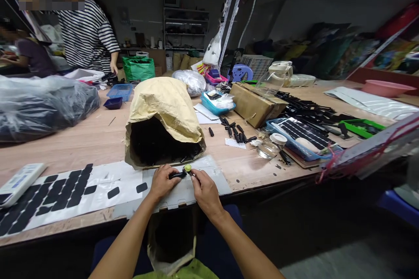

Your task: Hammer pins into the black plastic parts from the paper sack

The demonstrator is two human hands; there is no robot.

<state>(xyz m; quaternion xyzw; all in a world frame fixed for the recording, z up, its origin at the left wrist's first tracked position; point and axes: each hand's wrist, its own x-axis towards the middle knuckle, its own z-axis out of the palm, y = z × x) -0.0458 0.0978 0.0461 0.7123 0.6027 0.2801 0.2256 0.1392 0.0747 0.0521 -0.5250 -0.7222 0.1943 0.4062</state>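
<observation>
My left hand (163, 182) is closed around a small black plastic part (177, 175) near the table's front edge. My right hand (203, 188) pinches a small tool with a yellow-green round tip (187, 168) that touches the end of that black part. Both hands rest on a white sheet (98, 183) with black adhesive pads (62, 194) stuck on it. Just behind the hands lies a tan paper sack (163, 104), open toward me and full of black parts.
A calculator (19, 181) lies at the far left. Loose black parts (234, 130), a cardboard box (253, 104), a blue tray with a solar panel (299, 135) and a clear cup (268, 148) sit to the right. A dark plastic bag (39, 104) lies left. A person in a striped shirt (87, 35) stands behind.
</observation>
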